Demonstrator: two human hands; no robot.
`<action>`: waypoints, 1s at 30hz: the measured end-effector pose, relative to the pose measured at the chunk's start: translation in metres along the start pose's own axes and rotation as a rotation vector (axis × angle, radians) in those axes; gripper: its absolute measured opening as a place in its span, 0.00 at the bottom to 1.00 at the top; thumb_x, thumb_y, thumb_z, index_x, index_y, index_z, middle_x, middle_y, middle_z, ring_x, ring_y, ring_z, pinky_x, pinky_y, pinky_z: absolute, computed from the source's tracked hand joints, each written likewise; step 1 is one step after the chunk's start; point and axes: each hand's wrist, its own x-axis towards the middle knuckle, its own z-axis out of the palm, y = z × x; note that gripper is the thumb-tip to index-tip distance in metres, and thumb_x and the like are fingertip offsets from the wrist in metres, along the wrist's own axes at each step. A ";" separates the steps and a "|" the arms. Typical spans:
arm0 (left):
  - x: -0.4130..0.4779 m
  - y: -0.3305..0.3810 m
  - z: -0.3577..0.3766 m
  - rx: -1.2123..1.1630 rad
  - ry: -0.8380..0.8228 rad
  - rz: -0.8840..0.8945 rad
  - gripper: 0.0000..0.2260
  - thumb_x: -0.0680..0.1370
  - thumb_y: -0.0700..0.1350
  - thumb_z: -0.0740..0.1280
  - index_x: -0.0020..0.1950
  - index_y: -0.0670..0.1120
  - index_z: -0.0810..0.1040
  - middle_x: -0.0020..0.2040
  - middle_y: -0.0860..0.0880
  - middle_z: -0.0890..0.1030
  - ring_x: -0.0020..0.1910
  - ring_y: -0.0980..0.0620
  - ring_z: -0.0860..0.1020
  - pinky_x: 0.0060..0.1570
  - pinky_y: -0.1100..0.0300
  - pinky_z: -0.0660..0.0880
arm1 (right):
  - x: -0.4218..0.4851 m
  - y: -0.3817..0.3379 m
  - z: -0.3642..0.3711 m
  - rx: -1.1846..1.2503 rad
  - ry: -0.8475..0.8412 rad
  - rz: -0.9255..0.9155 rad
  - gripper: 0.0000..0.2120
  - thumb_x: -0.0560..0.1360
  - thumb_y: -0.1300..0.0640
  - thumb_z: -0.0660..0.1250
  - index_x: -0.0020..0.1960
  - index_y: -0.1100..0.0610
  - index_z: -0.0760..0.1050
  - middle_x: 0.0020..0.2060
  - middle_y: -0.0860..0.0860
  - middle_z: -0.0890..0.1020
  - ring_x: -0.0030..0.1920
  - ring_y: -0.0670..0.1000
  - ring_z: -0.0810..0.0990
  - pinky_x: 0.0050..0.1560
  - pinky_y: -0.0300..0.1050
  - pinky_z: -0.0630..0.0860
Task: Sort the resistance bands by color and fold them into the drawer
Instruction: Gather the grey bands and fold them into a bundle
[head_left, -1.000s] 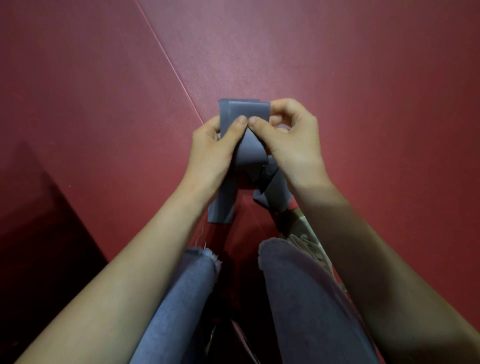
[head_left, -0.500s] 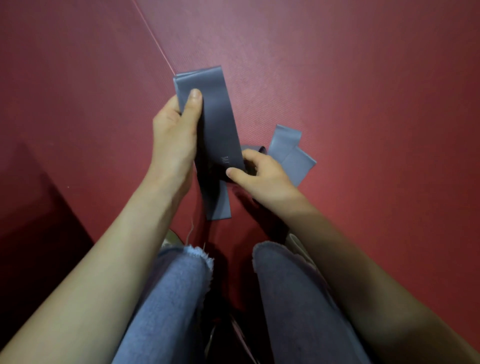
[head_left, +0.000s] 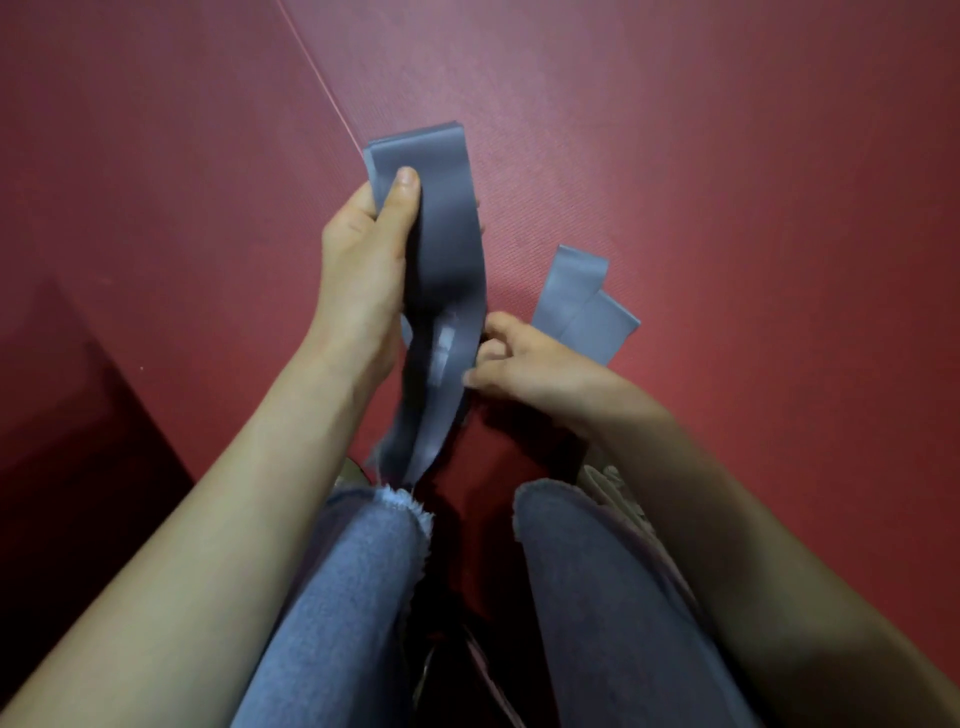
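A long grey-blue resistance band hangs doubled over in the middle of the view, its lower end trailing down to my knees. My left hand grips its upper part, thumb pressed on the front face. My right hand sits lower and to the right, fingers curled against the band's right edge at mid-height. Behind that hand, two more grey-blue band ends lie flat on the red mat. No drawer is in view.
A red textured mat covers the floor, with a thin seam running diagonally at upper left. A darker red area lies at lower left. My legs in blue jeans fill the bottom centre, a shoe beside the right knee.
The folded band has been opened out: my left hand lifted one end up and left, my right hand dropped lower, and the loose end now hangs further down toward my knees.
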 end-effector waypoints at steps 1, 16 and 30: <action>0.000 -0.002 0.000 -0.004 -0.009 -0.007 0.10 0.79 0.42 0.57 0.44 0.46 0.76 0.31 0.53 0.82 0.33 0.57 0.80 0.41 0.62 0.77 | 0.003 0.006 -0.007 -0.128 0.159 -0.064 0.16 0.71 0.72 0.57 0.54 0.56 0.68 0.30 0.46 0.70 0.25 0.39 0.70 0.33 0.32 0.67; -0.018 0.058 0.027 0.070 -0.082 0.055 0.08 0.74 0.47 0.60 0.44 0.43 0.74 0.45 0.38 0.77 0.44 0.44 0.75 0.51 0.43 0.74 | 0.009 0.023 -0.068 -0.450 0.851 -0.112 0.08 0.69 0.63 0.67 0.38 0.53 0.70 0.44 0.59 0.78 0.48 0.57 0.75 0.52 0.49 0.71; -0.141 0.198 0.052 -0.138 0.019 0.329 0.09 0.79 0.42 0.58 0.41 0.48 0.74 0.38 0.48 0.76 0.35 0.58 0.75 0.34 0.68 0.74 | -0.204 -0.130 -0.019 -0.087 0.558 -0.821 0.16 0.69 0.68 0.69 0.35 0.47 0.74 0.27 0.37 0.79 0.31 0.35 0.74 0.36 0.26 0.70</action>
